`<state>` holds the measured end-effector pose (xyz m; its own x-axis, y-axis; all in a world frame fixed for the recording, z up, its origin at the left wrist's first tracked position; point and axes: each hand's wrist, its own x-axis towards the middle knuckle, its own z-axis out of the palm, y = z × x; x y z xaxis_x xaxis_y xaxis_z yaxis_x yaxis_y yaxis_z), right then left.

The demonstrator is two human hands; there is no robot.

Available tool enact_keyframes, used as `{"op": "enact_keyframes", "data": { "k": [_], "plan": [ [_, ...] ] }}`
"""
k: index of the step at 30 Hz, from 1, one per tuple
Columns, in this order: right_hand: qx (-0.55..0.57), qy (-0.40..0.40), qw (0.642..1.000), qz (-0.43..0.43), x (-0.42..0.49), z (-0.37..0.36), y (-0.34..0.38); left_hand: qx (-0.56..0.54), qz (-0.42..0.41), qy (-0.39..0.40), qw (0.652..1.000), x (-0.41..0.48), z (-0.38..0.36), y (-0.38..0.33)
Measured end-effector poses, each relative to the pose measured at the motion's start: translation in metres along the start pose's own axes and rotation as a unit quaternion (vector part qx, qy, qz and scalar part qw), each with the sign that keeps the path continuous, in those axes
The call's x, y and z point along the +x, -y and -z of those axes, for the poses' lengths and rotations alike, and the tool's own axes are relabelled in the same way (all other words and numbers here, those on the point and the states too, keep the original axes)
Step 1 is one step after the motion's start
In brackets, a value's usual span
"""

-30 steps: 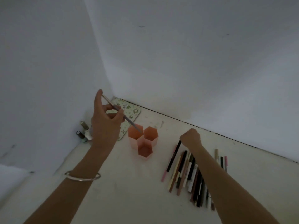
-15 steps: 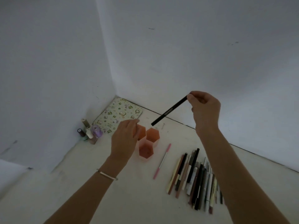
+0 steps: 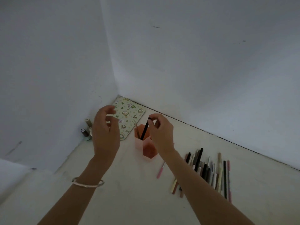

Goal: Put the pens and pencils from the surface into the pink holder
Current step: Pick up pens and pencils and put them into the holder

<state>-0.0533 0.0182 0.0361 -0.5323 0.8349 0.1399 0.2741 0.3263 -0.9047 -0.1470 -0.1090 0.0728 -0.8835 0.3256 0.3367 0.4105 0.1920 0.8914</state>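
Now | thin black pen [image 3: 145, 129] was pinched at top by right hand [image 3: 160, 133] | judged light, stiff | left hand [image 3: 105, 132] was seen loose, empty

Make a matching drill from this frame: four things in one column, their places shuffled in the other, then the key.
Things
1. black pen
2. pink pen
3. patterned pad
4. bracelet

Places
A. alone on the surface, near the holder
B. round the left wrist
C. tip in the holder, pinched by the right hand
D. flat in the wall corner

Pairs: 1-C, 2-A, 3-D, 4-B
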Motion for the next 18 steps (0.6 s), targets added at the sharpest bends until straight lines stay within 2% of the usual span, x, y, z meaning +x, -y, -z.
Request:
{"op": "enact_keyframes", "data": {
  "k": [4, 7, 10, 12, 15, 18],
  "plan": [
    [-0.068, 0.034, 0.997, 0.026, 0.000, 0.003, -0.007, 0.011, 0.032, 0.078, 0.996, -0.018, -0.020, -0.011],
    [-0.040, -0.050, 0.997, 0.042, 0.017, 0.033, 0.000, 0.067, -0.002, 0.170, 0.983, -0.036, -0.049, -0.026],
    [-0.016, -0.115, 0.993, 0.024, 0.032, 0.073, 0.006, 0.164, -0.059, 0.308, 0.935, -0.067, -0.097, -0.034],
    [-0.016, -0.140, 0.990, 0.017, 0.034, 0.097, 0.005, 0.218, -0.053, 0.374, 0.900, -0.094, -0.129, -0.033],
    [-0.022, -0.156, 0.988, 0.006, 0.024, 0.128, -0.003, 0.366, -0.069, 0.386, 0.844, -0.124, -0.160, -0.019],
    [-0.043, -0.164, 0.986, -0.002, 0.012, 0.155, -0.018, 0.446, -0.053, 0.384, 0.807, -0.131, -0.171, -0.005]
  ]
}}
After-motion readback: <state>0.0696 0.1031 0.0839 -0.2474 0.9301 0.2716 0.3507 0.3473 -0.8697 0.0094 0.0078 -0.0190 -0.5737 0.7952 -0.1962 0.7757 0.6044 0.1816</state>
